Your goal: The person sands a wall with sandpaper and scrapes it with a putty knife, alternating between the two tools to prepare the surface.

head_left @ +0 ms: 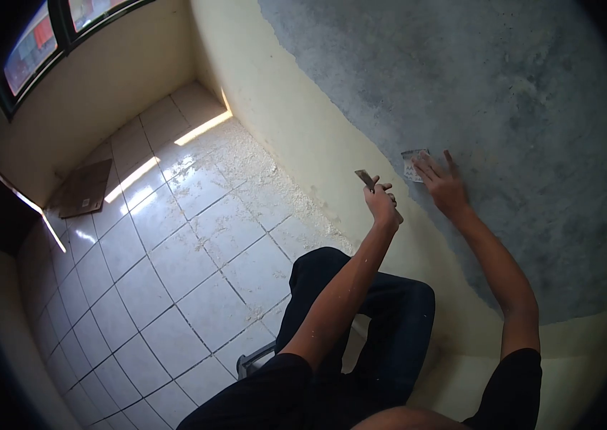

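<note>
My left hand [383, 203] is closed around a scraper [365, 178], its flat blade pointing up and away, just off the cream part of the wall. Higher on the wall, my right hand [445, 188] presses a small, worn, speckled grey-white sheet that looks like sandpaper [411, 165] against the surface. The sheet lies along the border where cream paint [346, 147] meets the bare grey patch [454, 79]. My right fingers cover part of it, and the thumb stands apart.
Pale chips and dust [267, 172] lie along the wall's foot on the white tiled floor [181, 287]. A flat brown board [87, 189] rests near the far wall, below a window [31, 50]. Beside my bent knees [396, 308] shows a grey frame edge [252, 362].
</note>
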`<act>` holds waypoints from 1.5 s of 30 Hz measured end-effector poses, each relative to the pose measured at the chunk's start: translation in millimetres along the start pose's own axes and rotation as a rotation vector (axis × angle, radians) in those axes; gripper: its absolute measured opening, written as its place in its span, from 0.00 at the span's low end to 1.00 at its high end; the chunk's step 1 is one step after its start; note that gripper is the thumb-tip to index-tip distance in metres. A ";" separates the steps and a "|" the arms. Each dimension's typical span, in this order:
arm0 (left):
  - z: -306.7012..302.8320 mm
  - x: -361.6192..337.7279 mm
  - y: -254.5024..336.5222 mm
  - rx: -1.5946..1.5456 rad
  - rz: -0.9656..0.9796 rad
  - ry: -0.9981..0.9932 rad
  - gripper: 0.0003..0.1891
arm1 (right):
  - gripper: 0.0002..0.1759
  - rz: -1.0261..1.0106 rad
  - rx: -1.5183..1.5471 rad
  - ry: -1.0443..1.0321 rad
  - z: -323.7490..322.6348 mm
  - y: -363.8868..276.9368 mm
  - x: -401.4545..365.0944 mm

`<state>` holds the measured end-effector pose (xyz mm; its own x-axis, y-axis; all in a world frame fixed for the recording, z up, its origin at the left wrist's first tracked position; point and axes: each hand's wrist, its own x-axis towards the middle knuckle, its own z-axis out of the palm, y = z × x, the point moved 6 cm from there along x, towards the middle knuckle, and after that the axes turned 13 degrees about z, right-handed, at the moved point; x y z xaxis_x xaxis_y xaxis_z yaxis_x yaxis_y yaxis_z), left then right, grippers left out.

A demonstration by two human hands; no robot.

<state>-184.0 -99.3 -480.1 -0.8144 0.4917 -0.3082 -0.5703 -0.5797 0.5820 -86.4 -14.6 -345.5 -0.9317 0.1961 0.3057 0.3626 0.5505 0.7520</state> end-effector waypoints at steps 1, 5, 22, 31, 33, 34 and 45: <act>-1.2 2.4 0.9 0.002 0.001 0.003 0.22 | 0.34 -0.012 0.020 0.017 -13.7 18.1 13.1; -3.8 9.1 -10.2 0.062 0.079 -0.040 0.21 | 0.34 -0.007 -0.144 0.206 -116.4 177.9 56.2; -1.8 3.4 1.9 -0.043 -0.009 -0.026 0.21 | 0.24 -0.064 -0.039 0.091 -28.2 23.3 16.5; -0.6 32.2 2.1 0.011 0.100 -0.084 0.22 | 0.29 0.581 -0.420 0.572 -304.0 352.6 205.6; -2.5 36.6 -3.5 -0.027 0.057 -0.047 0.24 | 0.29 0.856 -0.507 0.506 -331.8 416.4 231.6; -0.3 40.1 -3.2 -0.047 0.036 -0.032 0.24 | 0.29 0.869 -0.509 0.547 -331.1 415.4 238.0; 11.3 22.9 8.4 -0.063 0.081 -0.068 0.23 | 0.30 -0.098 -0.188 0.140 -67.1 64.8 218.3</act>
<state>-206.3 -85.6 -473.8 -0.8504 0.4828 -0.2093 -0.5099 -0.6579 0.5542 -264.9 9.4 -190.9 -0.9556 0.0279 0.2935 0.2799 0.3980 0.8736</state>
